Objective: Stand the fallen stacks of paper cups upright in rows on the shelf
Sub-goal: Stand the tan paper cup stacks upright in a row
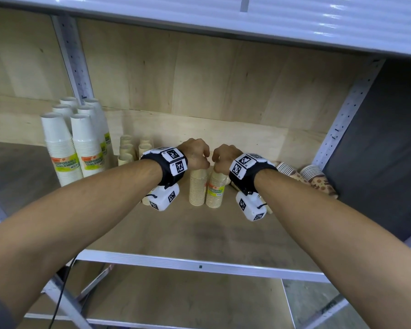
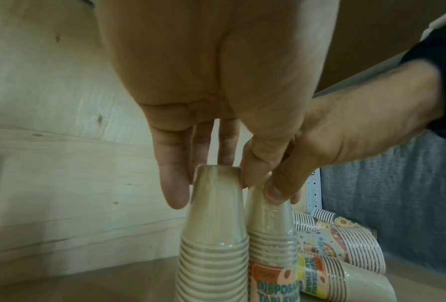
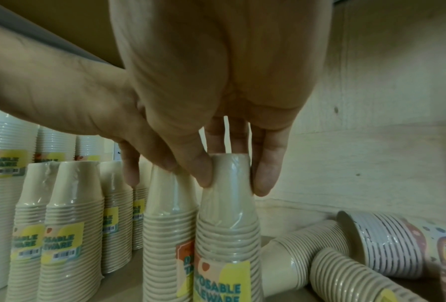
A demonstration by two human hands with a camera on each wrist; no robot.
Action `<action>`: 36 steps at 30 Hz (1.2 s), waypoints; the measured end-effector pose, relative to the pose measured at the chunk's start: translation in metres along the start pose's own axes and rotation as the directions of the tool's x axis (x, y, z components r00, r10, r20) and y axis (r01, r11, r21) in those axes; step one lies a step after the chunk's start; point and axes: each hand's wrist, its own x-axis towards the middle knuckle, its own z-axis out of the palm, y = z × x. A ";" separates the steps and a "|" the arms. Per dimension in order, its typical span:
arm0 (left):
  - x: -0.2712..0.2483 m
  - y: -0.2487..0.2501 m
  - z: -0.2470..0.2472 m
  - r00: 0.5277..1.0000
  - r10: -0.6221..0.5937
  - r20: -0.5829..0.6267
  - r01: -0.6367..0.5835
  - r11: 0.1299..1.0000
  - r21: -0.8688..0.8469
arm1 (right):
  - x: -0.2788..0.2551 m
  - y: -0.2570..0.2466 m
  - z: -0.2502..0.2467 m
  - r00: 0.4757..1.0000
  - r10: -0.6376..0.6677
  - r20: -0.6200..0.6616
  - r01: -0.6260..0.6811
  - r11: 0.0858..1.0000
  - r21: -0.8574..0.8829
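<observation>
Two bare forearms reach over the shelf (image 1: 199,233), each hand curled over the top of one upright beige cup stack: the left hand (image 1: 195,153) pinches the left stack (image 1: 197,188), the right hand (image 1: 224,156) grips the labelled stack (image 1: 216,191) touching it. Six tall white stacks (image 1: 74,141) stand far left with smaller beige stacks (image 1: 128,150) beside them. At least two patterned stacks (image 1: 316,176) lie fallen right of the hands.

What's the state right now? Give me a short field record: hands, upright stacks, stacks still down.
left hand: pinches top of plain beige stack
right hand: pinches top of labelled beige stack
those two stacks: upright, side by side, mid-shelf
white stacks: upright in rows, far left
small beige stacks: upright, behind left wrist
patterned stacks: lying down, right
fallen beige stacks: lying down, right
</observation>
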 end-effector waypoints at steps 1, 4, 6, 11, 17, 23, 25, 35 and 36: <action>-0.001 0.000 -0.001 1.000 -0.020 -0.018 0.020 1.000 -0.001 | 0.000 0.000 0.000 1.000 0.008 0.003 -0.008 1.000 0.011; -0.001 0.001 -0.004 0.998 -0.048 -0.043 0.048 0.999 0.004 | 0.000 0.000 0.000 1.000 0.006 -0.010 -0.006 1.000 0.012; -0.001 0.003 -0.004 0.999 -0.037 -0.021 0.037 0.999 0.002 | 0.000 -0.001 0.000 1.000 0.013 -0.011 -0.013 1.000 0.019; -0.003 0.006 -0.006 0.999 0.003 0.045 -0.004 1.000 0.021 | 0.002 -0.004 0.002 0.998 0.058 0.003 -0.058 0.998 0.029; -0.002 0.013 -0.005 0.998 -0.062 0.003 0.061 0.998 0.034 | 0.005 -0.005 0.006 0.999 0.052 -0.018 -0.052 0.999 0.004; -0.005 0.022 -0.007 0.999 -0.012 0.045 0.007 0.994 0.114 | 0.008 -0.003 0.008 0.999 0.049 -0.023 -0.049 0.998 -0.024; -0.006 0.024 -0.007 0.998 0.000 0.059 -0.008 0.993 0.122 | 0.010 -0.001 0.007 0.999 0.040 -0.006 -0.040 0.999 -0.027; -0.016 0.023 -0.026 0.981 -0.036 0.190 -0.001 0.982 0.190 | 0.012 -0.009 0.000 0.999 -0.013 0.052 0.019 0.991 -0.129; -0.017 0.021 -0.030 0.977 -0.039 0.209 -0.005 0.978 0.208 | 0.010 -0.012 -0.003 0.998 -0.020 0.062 0.028 0.991 -0.130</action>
